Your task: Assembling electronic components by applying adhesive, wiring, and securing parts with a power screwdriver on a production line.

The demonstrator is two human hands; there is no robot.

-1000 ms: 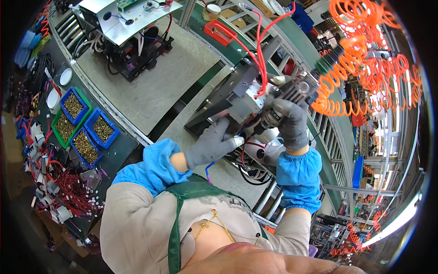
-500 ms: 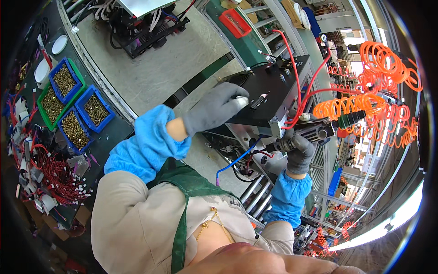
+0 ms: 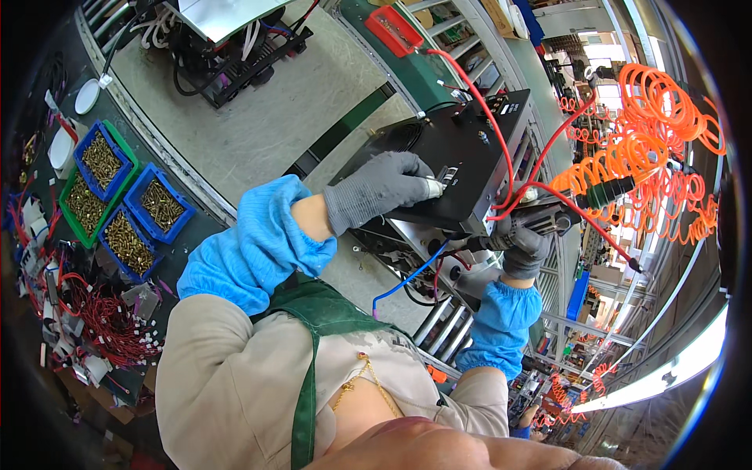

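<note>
A black metal box [image 3: 462,141] with a flat panel stands ahead of me, slightly to the right. My left hand [image 3: 384,186], in a grey glove with pale fingertips, lies over the panel's near edge. Its thumb and fingers are pressed together beside a small slotted fitting [image 3: 448,175]; what they hold, if anything, is hidden. My right hand [image 3: 526,252], also gloved in grey, is closed round a dark power screwdriver [image 3: 548,222] at the box's right side. The driver's narrow end points left toward the box's lower front edge, where a blue wire [image 3: 407,276] hangs.
Red cables [image 3: 501,117] arch over the box's right side. Coiled orange air hoses [image 3: 658,102] hang at the right. Blue trays [image 3: 160,205] of brass-coloured screws stand on the left bench, near bundled red wires [image 3: 102,317]. A red bin [image 3: 393,31] sits at the back.
My left hand has moved right and down, its fingertips now at the slotted fitting. My right hand and the screwdriver have shifted slightly right. The red cables have swung, one end now hanging at right.
</note>
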